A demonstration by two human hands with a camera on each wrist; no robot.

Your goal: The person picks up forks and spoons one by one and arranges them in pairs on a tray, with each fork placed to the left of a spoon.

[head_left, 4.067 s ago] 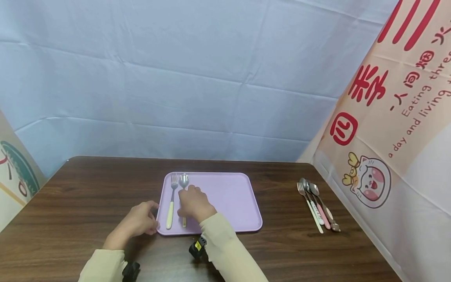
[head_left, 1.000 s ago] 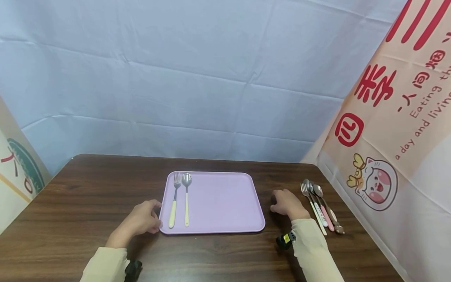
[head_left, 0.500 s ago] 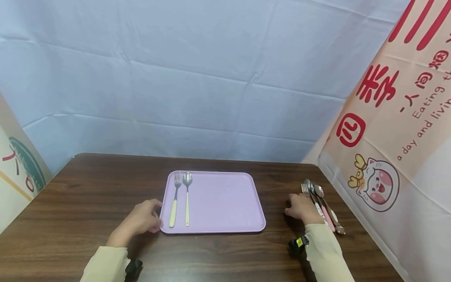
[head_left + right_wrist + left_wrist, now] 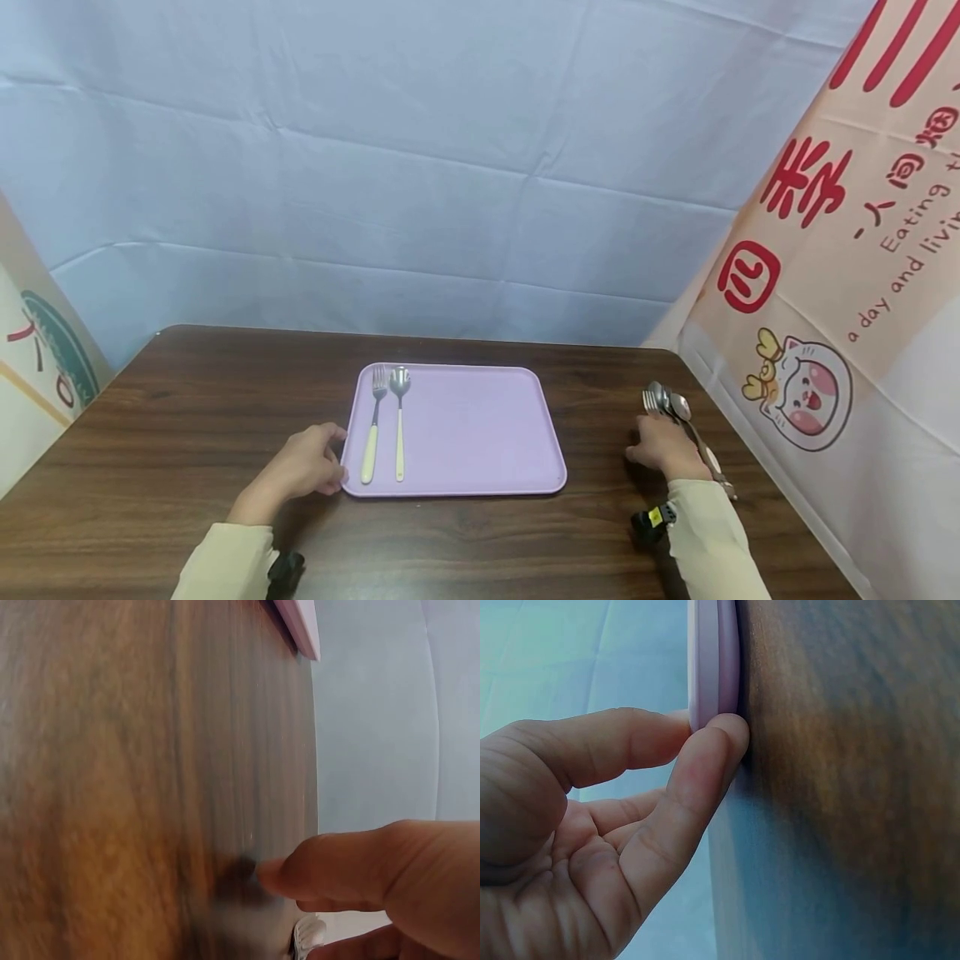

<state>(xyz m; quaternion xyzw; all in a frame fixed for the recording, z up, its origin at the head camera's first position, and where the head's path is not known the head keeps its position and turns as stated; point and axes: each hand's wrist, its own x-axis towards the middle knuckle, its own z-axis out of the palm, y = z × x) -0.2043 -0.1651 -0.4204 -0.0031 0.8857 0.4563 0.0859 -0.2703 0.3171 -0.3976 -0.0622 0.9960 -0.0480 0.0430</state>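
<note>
A lilac tray [image 4: 480,425] lies on the table. On its left side a fork [image 4: 370,454] with a pale yellow handle lies beside a slim spoon [image 4: 400,442]. My left hand [image 4: 300,462] pinches the tray's left edge; in the left wrist view, thumb and finger meet at the rim [image 4: 707,667]. Over on the right, my right hand [image 4: 667,450] is low over a group of cutlery, hiding most of the handles. Past it show a fork head [image 4: 649,402] and a spoon bowl [image 4: 680,406]. Whether the right fingertips touch any handle is hidden.
The dark wooden table [image 4: 480,542] extends around the tray. Behind it hangs a pale blue cloth [image 4: 420,192]. A printed cloth [image 4: 806,392] with red characters and a cartoon face borders the table's right edge, near the cutlery.
My right hand has let go of the spoon on the tray and moved right across the table to the cutlery group. The left hand has stayed at the tray's edge.
</note>
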